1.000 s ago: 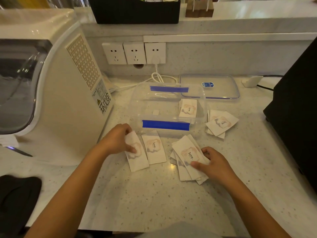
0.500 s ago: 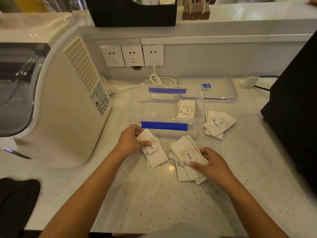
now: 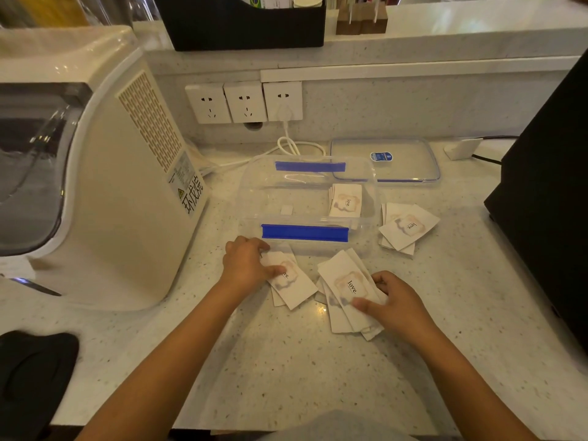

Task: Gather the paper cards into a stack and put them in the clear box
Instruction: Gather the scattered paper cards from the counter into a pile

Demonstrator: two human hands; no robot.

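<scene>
White paper cards printed "love" lie on the speckled counter. My left hand (image 3: 246,265) grips a small overlapped pile of cards (image 3: 294,286) just in front of the clear box (image 3: 254,198), which has blue clips. My right hand (image 3: 394,305) presses on a fanned pile of cards (image 3: 345,281) to the right of it. A few cards (image 3: 346,201) lie inside the box at its right end. Another loose pile of cards (image 3: 409,226) rests on the counter right of the box.
The box's clear lid (image 3: 410,160) lies behind it. A large cream appliance (image 3: 133,198) stands at the left, a black machine (image 3: 547,192) at the right. White cable (image 3: 291,146) runs from the wall sockets. A black object (image 3: 31,374) sits at the near left.
My left hand slid its two side-by-side cards together and rightward into one overlapped pile closer to the right-hand pile. My right hand stayed on its fanned pile.
</scene>
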